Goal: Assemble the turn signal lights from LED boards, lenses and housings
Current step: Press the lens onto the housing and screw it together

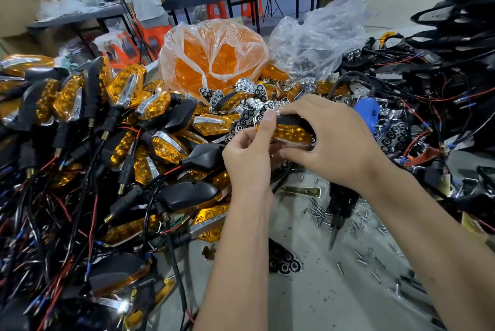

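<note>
Both hands (284,140) gripped lens (290,134) onto housing (292,119), above screws (318,212). Step: seating lens. Next, probably screwing needed.

Two bare hands meet at mid-frame, both forearms reaching up from the lower edge.

The left hand (247,155) sits back-up with its fingers curled inward and its thumb (265,120) raised, the thumb tip pressed toward the right hand. The right hand (325,137) arches over from the right, knuckles up, fingers bent and closed around what it holds, its wrist angled down to a bare forearm. The left forearm rises almost straight.
</note>
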`<state>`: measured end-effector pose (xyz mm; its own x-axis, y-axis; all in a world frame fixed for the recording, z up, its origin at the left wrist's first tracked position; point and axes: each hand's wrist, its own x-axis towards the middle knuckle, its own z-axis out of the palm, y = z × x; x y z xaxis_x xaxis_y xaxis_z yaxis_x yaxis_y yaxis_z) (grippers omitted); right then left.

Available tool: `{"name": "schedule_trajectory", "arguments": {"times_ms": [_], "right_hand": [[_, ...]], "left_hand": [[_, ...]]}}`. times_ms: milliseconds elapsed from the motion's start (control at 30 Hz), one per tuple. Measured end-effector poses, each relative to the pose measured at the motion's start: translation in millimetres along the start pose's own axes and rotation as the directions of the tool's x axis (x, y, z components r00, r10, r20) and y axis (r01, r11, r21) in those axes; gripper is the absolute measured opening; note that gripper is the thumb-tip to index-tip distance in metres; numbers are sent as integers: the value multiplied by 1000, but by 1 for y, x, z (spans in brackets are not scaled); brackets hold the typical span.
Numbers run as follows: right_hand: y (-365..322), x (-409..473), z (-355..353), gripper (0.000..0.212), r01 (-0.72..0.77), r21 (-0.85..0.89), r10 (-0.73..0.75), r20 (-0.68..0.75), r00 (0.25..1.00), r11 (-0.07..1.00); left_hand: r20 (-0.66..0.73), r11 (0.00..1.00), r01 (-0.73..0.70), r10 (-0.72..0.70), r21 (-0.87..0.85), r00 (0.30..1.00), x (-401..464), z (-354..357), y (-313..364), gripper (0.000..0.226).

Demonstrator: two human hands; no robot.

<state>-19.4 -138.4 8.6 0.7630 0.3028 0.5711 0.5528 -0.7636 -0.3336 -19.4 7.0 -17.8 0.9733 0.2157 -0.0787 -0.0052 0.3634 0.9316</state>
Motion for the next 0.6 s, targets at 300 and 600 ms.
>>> {"name": "schedule_trajectory", "arguments": {"times_ms": [300, 600], "right_hand": [[0, -2, 4, 44, 83, 97, -71, -123, 990, 992], [-4, 2, -1, 37, -124, 314, 124, 20, 992, 941]], "left_hand": [[116, 994, -49, 60, -93, 991, -4, -2, 3, 41], [164, 980, -181, 193, -85, 967, 0, -12, 6, 32]]}}
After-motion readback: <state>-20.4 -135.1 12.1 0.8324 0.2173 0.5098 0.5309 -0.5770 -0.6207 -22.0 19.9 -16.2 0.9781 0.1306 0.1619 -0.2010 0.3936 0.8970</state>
